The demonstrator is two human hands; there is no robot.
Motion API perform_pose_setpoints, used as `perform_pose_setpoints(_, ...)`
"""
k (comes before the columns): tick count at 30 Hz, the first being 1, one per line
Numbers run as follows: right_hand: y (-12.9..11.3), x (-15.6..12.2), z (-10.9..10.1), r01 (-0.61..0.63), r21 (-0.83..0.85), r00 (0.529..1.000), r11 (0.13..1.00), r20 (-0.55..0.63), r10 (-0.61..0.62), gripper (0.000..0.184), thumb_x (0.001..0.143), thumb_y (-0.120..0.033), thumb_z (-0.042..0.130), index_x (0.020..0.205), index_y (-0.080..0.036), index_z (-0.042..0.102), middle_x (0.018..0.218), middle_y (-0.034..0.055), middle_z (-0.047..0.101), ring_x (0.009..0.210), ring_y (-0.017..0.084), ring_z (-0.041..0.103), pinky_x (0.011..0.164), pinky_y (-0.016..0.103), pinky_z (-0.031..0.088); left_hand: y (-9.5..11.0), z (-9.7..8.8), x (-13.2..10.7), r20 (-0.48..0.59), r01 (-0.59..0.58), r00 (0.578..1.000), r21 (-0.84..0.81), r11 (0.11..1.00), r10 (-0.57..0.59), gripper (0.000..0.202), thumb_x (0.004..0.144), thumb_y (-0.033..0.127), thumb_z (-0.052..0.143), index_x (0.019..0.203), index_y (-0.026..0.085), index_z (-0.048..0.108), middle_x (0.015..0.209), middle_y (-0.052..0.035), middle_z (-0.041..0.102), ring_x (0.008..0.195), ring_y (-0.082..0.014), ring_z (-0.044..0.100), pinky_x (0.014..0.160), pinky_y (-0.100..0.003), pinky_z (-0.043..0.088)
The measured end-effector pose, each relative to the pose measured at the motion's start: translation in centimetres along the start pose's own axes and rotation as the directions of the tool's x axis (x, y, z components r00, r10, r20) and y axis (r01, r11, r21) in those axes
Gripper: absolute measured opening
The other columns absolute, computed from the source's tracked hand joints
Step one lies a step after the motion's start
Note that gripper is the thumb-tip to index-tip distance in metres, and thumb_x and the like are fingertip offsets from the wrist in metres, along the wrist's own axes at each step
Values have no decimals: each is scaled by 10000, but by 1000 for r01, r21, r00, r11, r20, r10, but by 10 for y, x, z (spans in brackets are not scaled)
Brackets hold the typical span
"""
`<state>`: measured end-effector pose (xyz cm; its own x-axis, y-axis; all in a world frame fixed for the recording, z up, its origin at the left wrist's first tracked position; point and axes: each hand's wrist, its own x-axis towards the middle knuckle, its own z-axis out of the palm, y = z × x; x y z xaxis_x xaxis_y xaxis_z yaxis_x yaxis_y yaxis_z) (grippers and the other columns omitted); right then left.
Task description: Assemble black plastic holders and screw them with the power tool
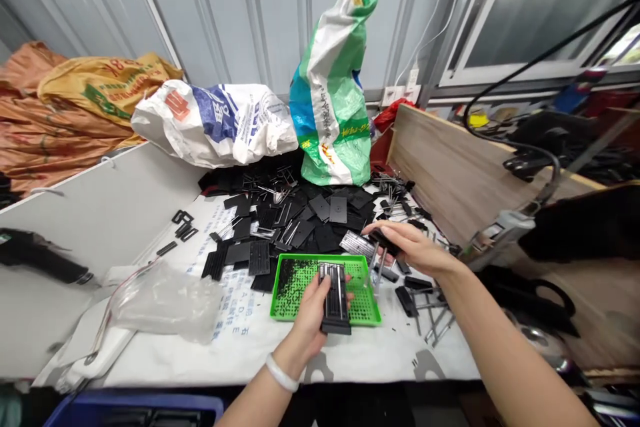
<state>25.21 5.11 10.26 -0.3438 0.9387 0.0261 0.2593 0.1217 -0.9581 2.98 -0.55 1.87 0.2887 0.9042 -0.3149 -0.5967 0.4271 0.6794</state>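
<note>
Over a green perforated tray (274,307), a black plastic strip (335,300) set with metal pins is held in the closed left hand (311,319), its long axis lying from 12 to 6 o'clock. At the tray's 1 o'clock, a dark flat piece (386,243) is gripped by the half-curled right hand (415,247). A heap of black plates (310,220) is placed at 12 o'clock.
</note>
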Motion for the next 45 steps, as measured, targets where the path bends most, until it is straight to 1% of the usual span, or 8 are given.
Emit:
perform_pose_setpoints(4,24,9,42,-53,15,991,999,125,50,463,904,-595,466,1064,-201,649,718,4,567,562,132,510,508,244,426,-3,2,-12,62,98,993,0,995,-98,457,824,415,680,1158,130,554,1042,-155,714,809,-238,714,722,-341,550)
perform_pose_setpoints(8,45,4,64,69,-254,998,965,26,-64,438,912,-524,483,1199,-221,616,1037,78,657,902,229,614,817,360,506,-8,-1,-23,62,85,995,-25,996,-84,493,783,379,728,1162,132,534,1003,-140,716,739,-205,702,670,-302,539)
perform_pose_setpoints(10,51,-4,67,115,-369,993,922,5,-122,390,912,-482,492,1145,-210,647,1050,103,660,982,272,603,903,418,476,-11,-4,-27,34,95,995,-42,995,-93,502,794,401,710,1173,135,513,1032,-148,707,726,-199,696,652,-301,535)
perform_pose_setpoints(13,50,-17,70,122,-421,989,899,-21,-144,352,935,-439,458,1055,-199,686,971,120,664,945,290,607,870,433,482,-13,-5,-33,47,160,986,-42,986,-158,529,838,436,647,1238,137,471,1082,-165,689,759,-223,700,668,-333,535)
perform_pose_setpoints(21,38,-32,80,132,-479,988,868,-4,-153,323,964,-364,439,1124,-208,671,956,111,634,912,255,604,812,393,506,-24,-7,-34,260,209,944,2,978,-203,478,894,382,575,1316,204,437,1215,-158,642,941,-298,701,738,-389,544)
perform_pose_setpoints(27,47,-38,75,152,-495,988,855,86,-126,322,986,-329,413,1140,-171,647,969,115,624,905,242,607,820,396,506,-29,-8,-29,214,256,942,44,966,-260,389,886,337,571,1214,173,442,996,-143,716,813,-254,725,713,-359,556)
perform_pose_setpoints(37,61,-49,87,182,-415,977,891,-24,-211,266,973,-282,470,1121,-201,676,896,75,610,870,212,601,773,328,508,-33,-7,-26,152,218,954,240,946,-258,422,903,527,505,1115,166,447,771,-87,713,607,-166,682,604,-291,553)
perform_pose_setpoints(45,73,-59,90,180,-329,976,927,-58,-210,262,974,-275,479,1151,-224,666,931,63,613,911,200,592,811,306,492,-38,-9,-28,157,184,959,283,941,-235,472,855,556,561,1093,176,411,777,-60,703,589,-133,648,578,-260,533)
